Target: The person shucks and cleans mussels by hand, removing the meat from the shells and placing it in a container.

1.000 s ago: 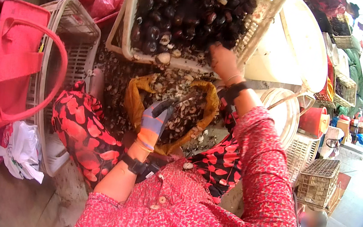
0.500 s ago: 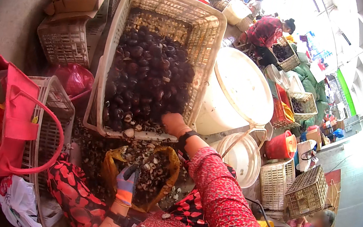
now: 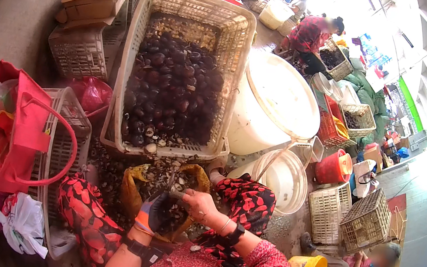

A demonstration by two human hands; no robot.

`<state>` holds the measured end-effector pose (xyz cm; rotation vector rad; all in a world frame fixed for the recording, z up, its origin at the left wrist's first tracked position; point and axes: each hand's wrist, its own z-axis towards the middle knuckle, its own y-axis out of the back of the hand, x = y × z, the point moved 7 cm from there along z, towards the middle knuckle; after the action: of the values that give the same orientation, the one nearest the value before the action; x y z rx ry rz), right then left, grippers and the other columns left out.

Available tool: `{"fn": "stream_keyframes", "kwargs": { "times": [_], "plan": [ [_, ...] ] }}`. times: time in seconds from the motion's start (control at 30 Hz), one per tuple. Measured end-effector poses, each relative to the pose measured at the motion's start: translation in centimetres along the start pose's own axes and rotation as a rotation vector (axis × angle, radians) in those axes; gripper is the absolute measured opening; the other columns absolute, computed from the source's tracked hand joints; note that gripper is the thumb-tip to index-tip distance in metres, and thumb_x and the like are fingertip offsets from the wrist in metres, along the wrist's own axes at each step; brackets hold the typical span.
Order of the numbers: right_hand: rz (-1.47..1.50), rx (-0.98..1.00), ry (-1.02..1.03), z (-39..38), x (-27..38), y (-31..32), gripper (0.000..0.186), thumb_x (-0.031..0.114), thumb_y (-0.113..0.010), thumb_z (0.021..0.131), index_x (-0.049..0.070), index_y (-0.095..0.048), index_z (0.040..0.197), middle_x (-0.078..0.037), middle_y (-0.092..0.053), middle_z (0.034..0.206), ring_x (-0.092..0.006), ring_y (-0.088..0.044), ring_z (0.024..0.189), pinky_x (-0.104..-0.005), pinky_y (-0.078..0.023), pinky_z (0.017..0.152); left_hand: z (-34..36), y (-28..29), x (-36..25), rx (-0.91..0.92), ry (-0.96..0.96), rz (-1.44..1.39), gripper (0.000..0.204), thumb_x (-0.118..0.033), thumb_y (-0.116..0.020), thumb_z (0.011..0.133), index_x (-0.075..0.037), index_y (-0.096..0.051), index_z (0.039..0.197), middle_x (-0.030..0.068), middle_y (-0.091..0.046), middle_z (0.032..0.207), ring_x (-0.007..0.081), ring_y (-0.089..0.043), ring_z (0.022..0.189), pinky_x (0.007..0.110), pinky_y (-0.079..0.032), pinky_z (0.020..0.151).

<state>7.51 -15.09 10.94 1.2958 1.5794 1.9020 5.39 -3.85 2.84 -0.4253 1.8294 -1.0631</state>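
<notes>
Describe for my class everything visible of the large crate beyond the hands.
The crate is rectangular, open-topped and off-white, apparently plastic, with slotted walls, a thick rim and brown grime. It stands upright; another pale rim shows beneath it. Dark, glossy, roundish pieces lie heaped inside, with pale fragments along the near edge. A white tub stands close on its right; whether they touch is unclear. Neither left hand nor right hand touches it.

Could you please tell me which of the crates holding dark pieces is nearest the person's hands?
The large pale crate, just beyond the left hand and right hand; the other crates holding dark pieces stand farther off, upper right.
</notes>
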Motion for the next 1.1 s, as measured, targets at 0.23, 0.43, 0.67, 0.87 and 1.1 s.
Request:
{"fn": "stream_keyframes", "kwargs": {
  "times": [0.23,0.43,0.67,0.87,1.1],
  "plan": [
    [0.761,-0.306,-0.267,-1.9,-0.9,-3.2,0.042,0.028,-0.072,0.073,0.003,-0.055,0.102,-0.014,-0.054,0.094,-0.0303,-0.055,0.087,-0.0377,-0.046,0.073,-1.5,-2.4,-1.6,-0.094,-0.119,0.301,0.032,-0.01,-0.054,0.089,-0.002,-0.055,0.12,0.0094,-0.062,0.113,0.0187,-0.061,0.099,0.029,-0.049,0.082],
    [0.28,-0.291,-0.306,-0.8,1.8,-1.5,0.039,0.015,-0.07,0.075,0.009,-0.057,0.111,-0.008,-0.053,0.098,-0.0226,-0.053,0.088,-0.0365,-0.047,0.074,-1.8,-1.1,-0.4,-0.238,-0.016,-0.043,0.025,-0.017,-0.054,0.092,-0.004,-0.059,0.113,0.0063,-0.065,0.1,0.0158,-0.062,0.086,0.029,-0.051,0.071],
    [1.33,-0.141,-0.441,-2.2,-4.0,-6.0,0.037,0.018,-0.065,0.082,0.003,-0.056,0.115,-0.012,-0.059,0.109,-0.024,-0.059,0.096,-0.033,-0.049,0.082,-0.5,-0.2,-0.9,-0.227,-0.09,0.164,0.023,-0.016,-0.055,0.092,-0.002,-0.06,0.11,0.006,-0.066,0.096,0.0139,-0.062,0.083,0.028,-0.051,0.07],
    [0.918,-0.117,-0.446,-2.4,-0.6,2.0,0.043,0.015,-0.073,0.078,0.002,-0.056,0.115,-0.002,-0.066,0.099,-0.0109,-0.06,0.085,-0.0256,-0.05,0.073,-1.0,-0.5,-3.6,-0.181,-0.375,0.744,0.021,-0.001,-0.057,0.085,0.0,-0.063,0.106,0.0066,-0.066,0.098,0.0147,-0.061,0.09,0.026,-0.048,0.082],
    [0.945,-0.098,-0.424,-3.4,-0.6,2.4,0.041,0.015,-0.072,0.079,0.002,-0.057,0.114,-0.001,-0.065,0.098,-0.0075,-0.057,0.087,-0.0241,-0.049,0.074,-1.8,-4.7,-5.2,-0.032,-0.731,1.21,0.018,0.0,-0.063,0.08,0.0,-0.066,0.098,0.0057,-0.066,0.1,0.0111,-0.06,0.082,0.026,-0.05,0.071]
  ]
}}
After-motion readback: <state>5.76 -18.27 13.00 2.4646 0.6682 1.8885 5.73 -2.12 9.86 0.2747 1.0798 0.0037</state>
